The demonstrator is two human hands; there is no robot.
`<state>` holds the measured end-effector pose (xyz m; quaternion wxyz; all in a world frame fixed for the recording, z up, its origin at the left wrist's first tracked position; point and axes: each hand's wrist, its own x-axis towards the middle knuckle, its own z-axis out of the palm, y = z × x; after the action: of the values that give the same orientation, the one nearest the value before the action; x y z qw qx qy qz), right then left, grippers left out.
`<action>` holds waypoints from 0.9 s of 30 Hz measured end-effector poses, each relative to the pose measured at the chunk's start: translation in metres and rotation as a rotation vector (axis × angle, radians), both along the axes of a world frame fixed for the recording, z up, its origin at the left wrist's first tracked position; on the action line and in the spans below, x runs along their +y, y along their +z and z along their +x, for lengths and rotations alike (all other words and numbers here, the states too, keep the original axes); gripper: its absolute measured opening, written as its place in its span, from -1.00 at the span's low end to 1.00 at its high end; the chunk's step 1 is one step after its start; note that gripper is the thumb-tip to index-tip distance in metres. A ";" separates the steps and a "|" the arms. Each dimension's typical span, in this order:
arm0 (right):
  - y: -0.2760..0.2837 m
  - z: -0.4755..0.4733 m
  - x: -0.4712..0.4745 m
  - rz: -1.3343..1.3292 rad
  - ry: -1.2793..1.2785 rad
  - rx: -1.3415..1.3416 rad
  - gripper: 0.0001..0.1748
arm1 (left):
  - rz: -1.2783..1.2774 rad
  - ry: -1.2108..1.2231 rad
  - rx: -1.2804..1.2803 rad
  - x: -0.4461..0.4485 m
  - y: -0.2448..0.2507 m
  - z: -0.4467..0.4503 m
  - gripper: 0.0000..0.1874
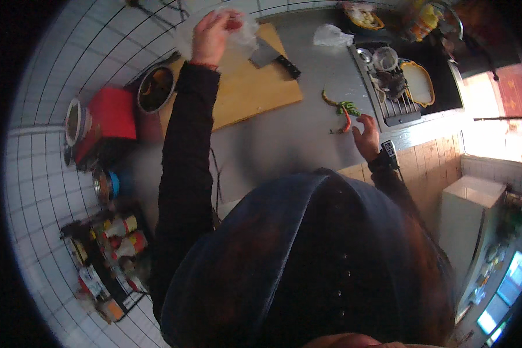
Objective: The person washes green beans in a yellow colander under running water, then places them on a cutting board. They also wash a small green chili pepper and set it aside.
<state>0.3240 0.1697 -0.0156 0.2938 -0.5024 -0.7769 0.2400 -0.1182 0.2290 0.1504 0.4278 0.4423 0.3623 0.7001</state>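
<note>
At the far edge of the counter, my left hand (211, 39) is closed on a clear plastic bag (248, 32); a small reddish patch shows at its fingertips, too blurred to name. Under the bag lies a wooden cutting board (256, 91). A cleaver (265, 55) with a black handle rests across the board's right side. My right hand (366, 138), a watch at its wrist, is empty with curved fingers apart, just above the counter's near edge. Close to its fingertips lie a red chili pepper (346, 121), green leafy pieces (348, 107) and a thin yellowish-green pepper (329, 99).
A sink (446, 93) at right holds a rack (402, 119), a strainer and a yellow-rimmed tray (417, 82). A crumpled plastic bag (332, 35) lies behind the peppers. Left of the board stand a metal bowl (156, 89) and a red box (112, 114); a refrigerator (467, 217) is at right.
</note>
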 end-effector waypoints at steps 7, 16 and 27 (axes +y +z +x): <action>0.009 0.009 -0.036 -0.098 -0.119 -0.064 -0.65 | -0.143 -0.192 0.327 0.159 -0.057 0.067 -0.86; -0.001 0.007 -0.016 -0.418 -0.271 -0.120 -0.68 | 0.071 0.617 1.247 0.090 -0.118 0.134 -0.77; 0.001 -0.023 0.004 -0.365 -0.113 -0.221 -0.65 | 0.374 0.076 1.131 -0.086 -0.146 0.258 -0.66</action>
<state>0.3009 0.1741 -0.0142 0.1242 -0.6133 -0.7187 0.3032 0.1395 0.1435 0.0043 0.0579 0.8009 0.4201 0.4227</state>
